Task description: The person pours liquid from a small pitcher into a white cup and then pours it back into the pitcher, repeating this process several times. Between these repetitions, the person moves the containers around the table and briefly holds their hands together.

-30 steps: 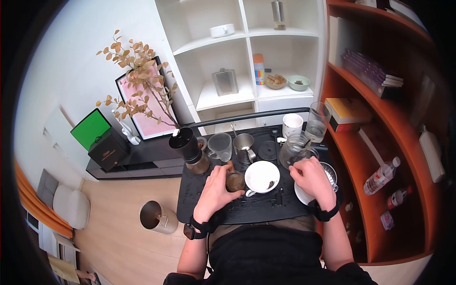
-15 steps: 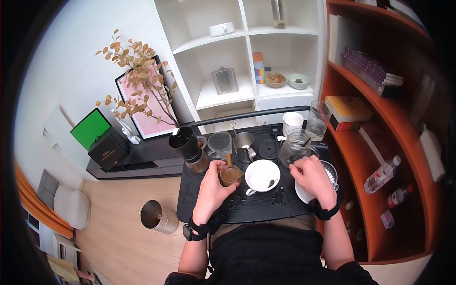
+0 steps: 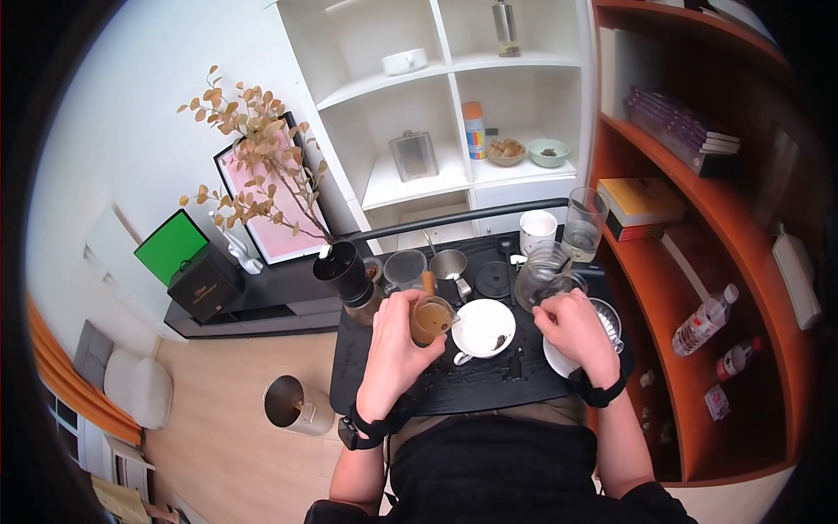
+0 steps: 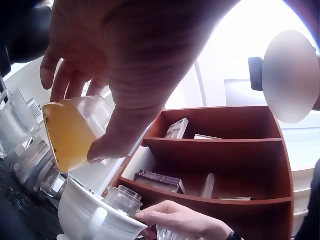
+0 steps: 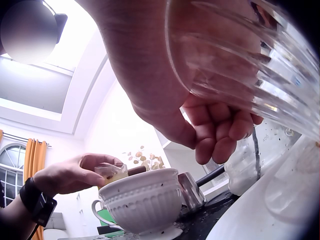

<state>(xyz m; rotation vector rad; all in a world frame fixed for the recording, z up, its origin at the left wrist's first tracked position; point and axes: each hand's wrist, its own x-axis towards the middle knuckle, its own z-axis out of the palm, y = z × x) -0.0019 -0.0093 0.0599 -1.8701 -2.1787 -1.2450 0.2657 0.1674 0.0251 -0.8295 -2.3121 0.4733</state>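
My left hand [image 3: 393, 362] grips a small glass pitcher [image 3: 431, 323] of cloudy brown liquid with a wooden side handle [image 3: 429, 281]. It is tilted in the left wrist view, its lip close to a white footed cup [image 3: 478, 345]. Dark bits cling inside that cup. My right hand [image 3: 578, 327] hangs with loosely curled fingers [image 5: 222, 150], holding nothing, above a white saucer [image 3: 557, 356]. A ribbed clear glass [image 5: 280, 75] is right beside this hand, and a glass jug [image 3: 539, 278] stands just beyond its fingers.
On the wet black tray [image 3: 419, 397] are a black coffee grinder [image 3: 343, 269], a clear glass cup [image 3: 405, 271], a steel pitcher [image 3: 449, 265], a black disc [image 3: 492, 279] and a white mug [image 3: 538, 231]. A tall glass [image 3: 583, 223] stands behind. Brown shelves [image 3: 690, 262] flank the right side.
My left hand first drew the pitcher back to the left, and then brought it forward again to the white cup's edge. The right hand has stayed in place.
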